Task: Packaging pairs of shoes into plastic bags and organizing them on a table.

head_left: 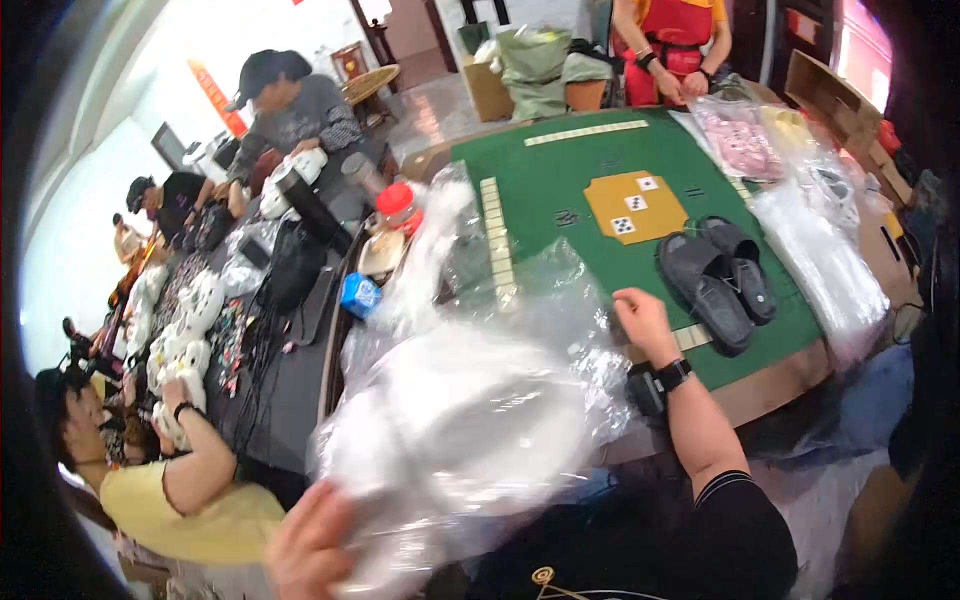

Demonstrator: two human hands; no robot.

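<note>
My left fingers (325, 515), blurred, meet the near left edge of a white-filled clear plastic bag (470, 410); I can't tell how firmly they grip. It spans the near left corner of the green tabletop (540, 180). It looks light, soft and slippery, probably best held by bunched edges; I make out no label. To its right, my right fingers (632, 300) curl, their hold unclear. Beyond lie black sandals (692, 275); far left, an orange banner (214, 92) bears small writing.

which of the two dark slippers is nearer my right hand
The left slipper: it lies between your right hand and the right slipper, which is farther off.
</note>
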